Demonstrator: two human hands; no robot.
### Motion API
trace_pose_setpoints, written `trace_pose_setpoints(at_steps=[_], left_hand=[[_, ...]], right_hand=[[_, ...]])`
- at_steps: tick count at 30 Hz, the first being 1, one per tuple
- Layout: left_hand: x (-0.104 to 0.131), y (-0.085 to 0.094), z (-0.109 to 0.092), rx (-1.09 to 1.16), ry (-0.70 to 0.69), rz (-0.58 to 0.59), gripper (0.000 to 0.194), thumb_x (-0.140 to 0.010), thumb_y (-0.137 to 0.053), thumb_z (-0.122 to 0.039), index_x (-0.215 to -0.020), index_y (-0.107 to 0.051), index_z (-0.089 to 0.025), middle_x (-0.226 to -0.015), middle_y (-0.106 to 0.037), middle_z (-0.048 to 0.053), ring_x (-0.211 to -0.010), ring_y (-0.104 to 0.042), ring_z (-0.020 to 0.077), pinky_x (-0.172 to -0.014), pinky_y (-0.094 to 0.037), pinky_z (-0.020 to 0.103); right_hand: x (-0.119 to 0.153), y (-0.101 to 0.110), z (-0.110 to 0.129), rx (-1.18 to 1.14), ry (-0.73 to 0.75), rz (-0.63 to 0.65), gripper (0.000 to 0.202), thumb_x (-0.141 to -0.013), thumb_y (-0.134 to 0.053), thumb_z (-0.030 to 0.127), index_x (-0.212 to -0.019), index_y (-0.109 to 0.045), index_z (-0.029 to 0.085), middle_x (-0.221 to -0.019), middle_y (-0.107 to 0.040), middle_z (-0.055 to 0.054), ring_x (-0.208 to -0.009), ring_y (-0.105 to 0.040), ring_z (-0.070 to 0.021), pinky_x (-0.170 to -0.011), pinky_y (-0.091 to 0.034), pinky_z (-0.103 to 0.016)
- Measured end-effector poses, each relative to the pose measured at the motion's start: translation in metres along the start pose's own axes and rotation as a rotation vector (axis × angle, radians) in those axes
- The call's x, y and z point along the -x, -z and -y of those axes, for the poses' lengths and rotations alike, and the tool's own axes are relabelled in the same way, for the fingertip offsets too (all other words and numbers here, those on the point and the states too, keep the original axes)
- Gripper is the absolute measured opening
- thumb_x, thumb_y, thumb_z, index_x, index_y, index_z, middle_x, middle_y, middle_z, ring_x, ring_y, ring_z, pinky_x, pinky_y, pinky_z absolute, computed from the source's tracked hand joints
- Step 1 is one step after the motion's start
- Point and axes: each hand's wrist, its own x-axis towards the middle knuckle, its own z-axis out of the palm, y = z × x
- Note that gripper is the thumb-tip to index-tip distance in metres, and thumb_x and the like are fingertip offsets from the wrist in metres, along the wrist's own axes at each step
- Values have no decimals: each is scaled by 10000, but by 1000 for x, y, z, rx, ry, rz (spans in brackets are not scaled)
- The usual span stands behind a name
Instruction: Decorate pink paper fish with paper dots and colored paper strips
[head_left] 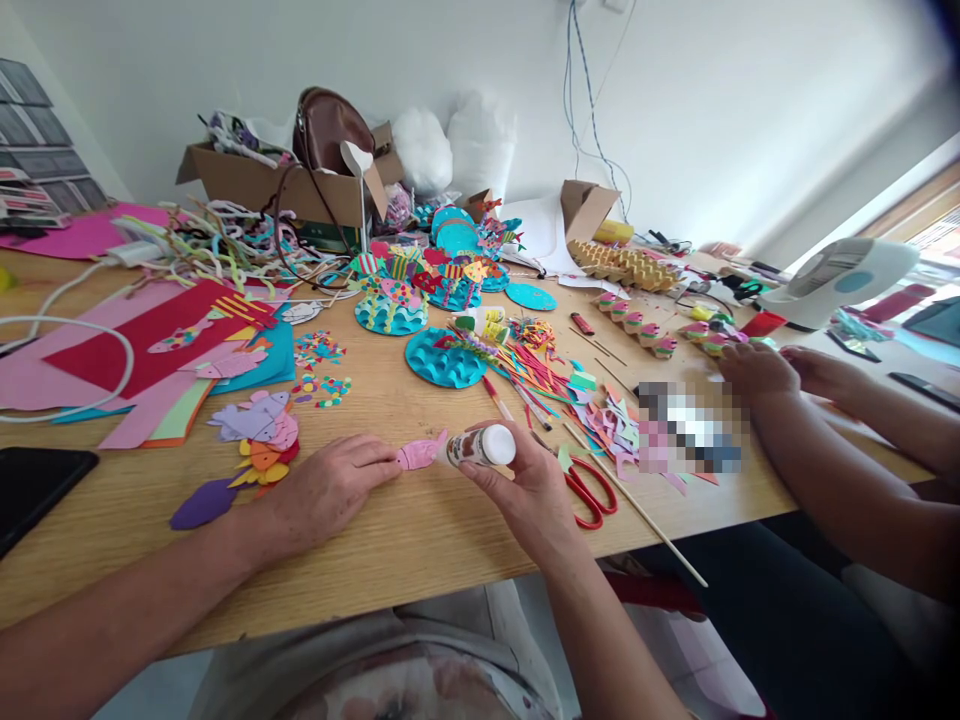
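A pink paper fish [417,456] lies on the wooden table. My left hand [330,490] rests beside it, its fingertips pressed together on the fish's head end. In my right hand [536,490] is a small glue bottle [480,447] with a white end and a printed label. The bottle is tilted, its narrow end pointing toward the fish's tail. Whether glue is coming out cannot be made out. Left of my left hand lie several overlapping paper fish [262,430] and a purple paper shape [202,505]. Red-handled scissors [592,495] lie right of my right hand.
A wooden stick [652,520] juts over the table's front edge. Blue bases [446,358], some with paper fish, stand farther back. Paper sheets [150,340] and a black phone [41,490] are at the left. Another person's hands [761,375] work at the right.
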Motion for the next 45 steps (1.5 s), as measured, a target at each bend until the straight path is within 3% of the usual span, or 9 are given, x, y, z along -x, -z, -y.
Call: trace_pose_setpoints(at_steps=[6,29,34,45], left_hand=[[-2,1,0,7,3,1,357,-809,-331,-40,-1017,-593,-167,-1023,-615,60,-954,-534,188,-823,-460,330],[-2,1,-1,78,4,-2,372,-833,-327,-49,-1092,-565,-167,-1057,-600,56,-961,-527,178,-844,-453,336],[-1,0,-1,77,11,4,398,-816,-328,-39,-1117,-554,-169,-1064,-594,66,-971,-522,180,-850,-451,340],[2,-1,1,45,28,37,390,-790,-351,-28,-1075,-576,-173,-1064,-600,67,-989,-517,193,-863,-445,356]], right_hand=[[-5,-5,-4,-5,13,-49,125,-723,-646,252,-821,-586,203,-807,-629,-9,-755,-582,-166,-695,-456,-287],[-10,-26,1,-101,-4,5,180,-705,-659,235,-859,-569,208,-815,-625,-14,-775,-581,-174,-720,-466,-295],[-6,-24,2,-87,-12,78,180,-722,-649,258,-877,-570,213,-839,-626,-13,-781,-581,-173,-720,-463,-290],[5,-6,7,-22,-45,46,201,-705,-662,261,-878,-579,198,-821,-630,-6,-765,-576,-168,-703,-451,-278]])
